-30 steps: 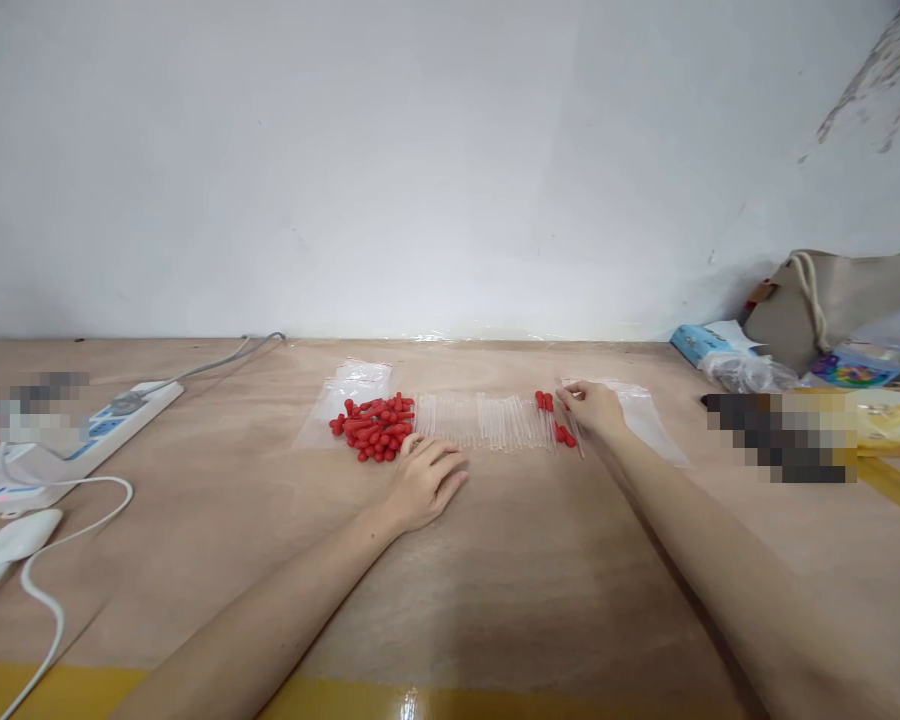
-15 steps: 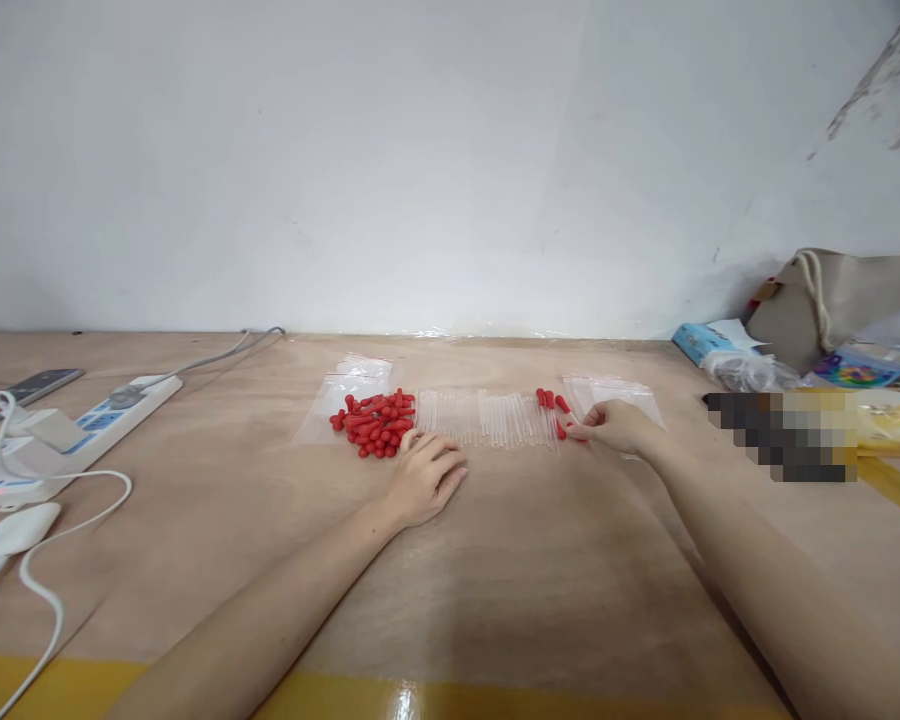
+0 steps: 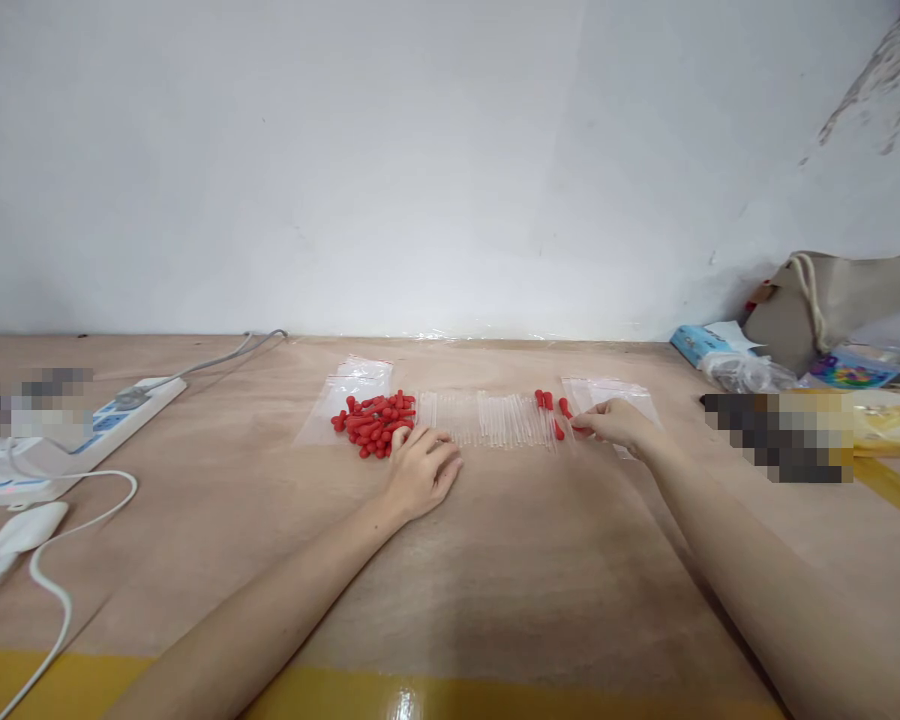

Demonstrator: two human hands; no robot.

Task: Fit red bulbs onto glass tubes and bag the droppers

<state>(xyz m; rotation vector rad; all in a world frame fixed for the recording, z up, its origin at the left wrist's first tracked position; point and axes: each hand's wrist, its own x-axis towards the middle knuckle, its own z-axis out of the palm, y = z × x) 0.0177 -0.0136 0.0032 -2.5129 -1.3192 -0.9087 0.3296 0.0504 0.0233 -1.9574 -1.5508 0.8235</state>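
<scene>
Near the far edge of the worktop (image 3: 495,560), roughly midway between its left and right sides, a row of slender clear tubes (image 3: 504,420) lies side by side, most of them pointing from the far edge toward the near one. A heap of red bulbs (image 3: 371,425) sits at the row's left end, partly on a clear plastic bag (image 3: 317,418). The left hand (image 3: 424,472) rests palm down just beside the heap, its fingers loosely bent and slightly apart; what lies beneath them is hidden. At the row's right end is a small group of red bulbs (image 3: 544,400), some toward the far edge and some nearer. There the right hand (image 3: 616,422) has its thumb and fingertips together on a red bulb (image 3: 577,431), only partly visible. Another clear plastic bag (image 3: 641,402) lies flat behind this hand. A white power strip (image 3: 139,425) stands toward the worktop's left edge, a blue packet (image 3: 696,344) lies by the far right corner, and yellow tape (image 3: 330,695) runs along the near edge.
</scene>
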